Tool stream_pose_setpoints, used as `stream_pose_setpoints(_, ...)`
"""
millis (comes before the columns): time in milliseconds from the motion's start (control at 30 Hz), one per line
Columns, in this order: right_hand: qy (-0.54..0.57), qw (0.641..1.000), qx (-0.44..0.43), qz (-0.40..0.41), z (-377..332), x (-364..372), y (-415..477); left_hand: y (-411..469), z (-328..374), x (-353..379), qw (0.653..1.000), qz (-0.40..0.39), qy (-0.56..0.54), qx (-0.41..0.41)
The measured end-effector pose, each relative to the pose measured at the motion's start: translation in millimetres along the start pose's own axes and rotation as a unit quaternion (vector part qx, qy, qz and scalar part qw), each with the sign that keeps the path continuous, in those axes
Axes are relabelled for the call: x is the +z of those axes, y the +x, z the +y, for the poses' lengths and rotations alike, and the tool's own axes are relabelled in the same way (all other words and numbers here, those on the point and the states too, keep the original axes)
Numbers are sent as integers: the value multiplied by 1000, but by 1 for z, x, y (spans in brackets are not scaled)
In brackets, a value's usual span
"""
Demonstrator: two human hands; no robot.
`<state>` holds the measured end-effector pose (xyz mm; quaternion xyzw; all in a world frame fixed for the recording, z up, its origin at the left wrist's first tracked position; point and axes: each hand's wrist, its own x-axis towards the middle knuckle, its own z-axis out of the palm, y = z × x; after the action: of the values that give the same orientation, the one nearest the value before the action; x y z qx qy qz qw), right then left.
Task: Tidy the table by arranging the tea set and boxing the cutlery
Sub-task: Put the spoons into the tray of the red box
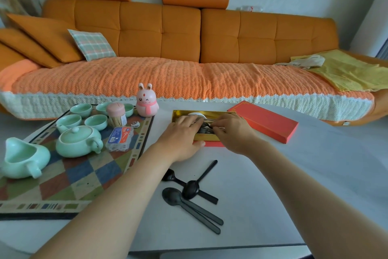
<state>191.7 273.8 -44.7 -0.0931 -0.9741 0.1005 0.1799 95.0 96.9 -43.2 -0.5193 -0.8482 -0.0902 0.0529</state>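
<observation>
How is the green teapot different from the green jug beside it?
The teapot has a lid with a round knob; the jug is open on top. The teapot is round and squat; the jug flares to a pouring lip. Both are pale green and stand upright on the checked mat.

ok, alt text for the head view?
Both hands reach into an open gold-lined box on a white table: the left hand rests flat over the metal cutlery, the right hand pinches a piece of it. The red lid lies to its right, black spoons lie loose nearer the camera, and a green tea set sits on a patterned tray at left.
</observation>
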Motion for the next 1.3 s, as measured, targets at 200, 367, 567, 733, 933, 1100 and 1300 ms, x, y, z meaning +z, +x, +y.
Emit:
stream_pose_setpoints(200, 59, 997, -59, 3, -21, -19, -14, -9, 6, -13, 992, 123, 4, 39)
stream_pose_setpoints(367, 67, 983, -65, -158, -41, -32, -35, -27, 12, -25, 996, 19, -83, 0)
stream_pose_setpoints(567, 64, 963, -82, -249, -48, -31, -48, -46, 15, -33, 984, -125, -121, -39)
stream_pose_setpoints(733, 32, 962, -60, -266, -53, -34, -46, -56, 19, -39, 976, -161, -140, -51)
stream_pose_setpoints(933, 110, 968, 6, -226, -48, -30, -39, -56, 11, -40, 992, -95, -74, -40)
stream_pose_setpoints(1100, 151, 984, 30, -88, -40, -33, -24, -44, -5, -38, 987, 55, -126, -77)
stream_pose_setpoints(1300, 136, 983, 118, 46, -22, -31, -1, -20, -13, -30, 982, 163, -62, -73)
